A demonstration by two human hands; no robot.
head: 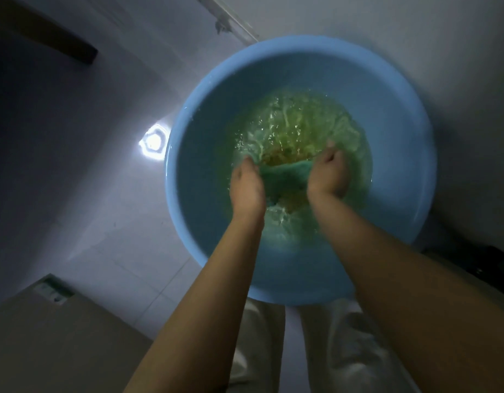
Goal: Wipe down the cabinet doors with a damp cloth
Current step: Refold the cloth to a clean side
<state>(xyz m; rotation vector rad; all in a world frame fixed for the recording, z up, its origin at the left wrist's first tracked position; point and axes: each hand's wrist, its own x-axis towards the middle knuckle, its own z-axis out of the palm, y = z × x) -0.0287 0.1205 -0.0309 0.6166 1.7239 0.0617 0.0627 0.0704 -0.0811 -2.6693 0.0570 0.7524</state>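
1. Head view looks straight down into a round light-blue plastic basin (387,89) that stands on a pale tiled floor (103,180).
2. Inside the basin there is water (290,123), and it looks yellowish-green and splashing around the middle.
3. A green cloth (285,177) is in the basin, partly in the water, stretched between the two hands.
4. The left hand (246,185) grips the left end of the cloth; its fingers are curled around the fabric and reach down into the water.
5. The right hand (327,177) grips the right end of the cloth, also with the fingers curled around it, and the knuckles point away from the camera.
6. Both bare forearms come from the bottom edge of the picture and meet over the near part of the basin.
7. Under the forearms, at the near rim of the basin, the person's light-coloured trousers (344,344) are visible.
8. On the floor just left of the basin there is a bright reflection of a lamp (153,143).
9. At the lower left a beige cabinet (46,336) with a flat top stands beside the person; it is well apart from the basin.
10. At the upper left a dark wooden piece (60,38) is seen, but I cannot tell what it belongs to.
11. Beyond the basin, at the top, a pale strip (231,21) runs along the floor; it is too blurred to name.
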